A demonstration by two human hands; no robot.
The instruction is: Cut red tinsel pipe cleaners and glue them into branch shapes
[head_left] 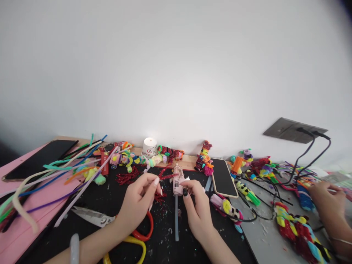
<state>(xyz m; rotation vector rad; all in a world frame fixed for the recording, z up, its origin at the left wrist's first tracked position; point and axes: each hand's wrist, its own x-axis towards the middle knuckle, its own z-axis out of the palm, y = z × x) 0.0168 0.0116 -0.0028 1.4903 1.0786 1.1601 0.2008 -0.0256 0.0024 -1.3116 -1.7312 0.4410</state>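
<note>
My left hand (139, 203) is closed in a pinch on a red glittery pipe cleaner (166, 176), held just left of the tip of a pink glue gun (178, 180). My right hand (197, 209) is wrapped round the glue gun's body, with a clear glue stick (176, 220) sticking out behind it toward me. Both hands hover over a black mat (115, 200) strewn with small scraps. Scissors (95, 216) with red and yellow handles lie under my left wrist.
Loose pipe cleaners (55, 176) spread over a pink sheet at left, by a dark phone (38, 159). A lit candle (150, 146) and finished pipe-cleaner figures (204, 158) line the wall. Another phone (223, 178) lies right of centre. Another person's hand (327, 200) works at far right near black cables (305, 157).
</note>
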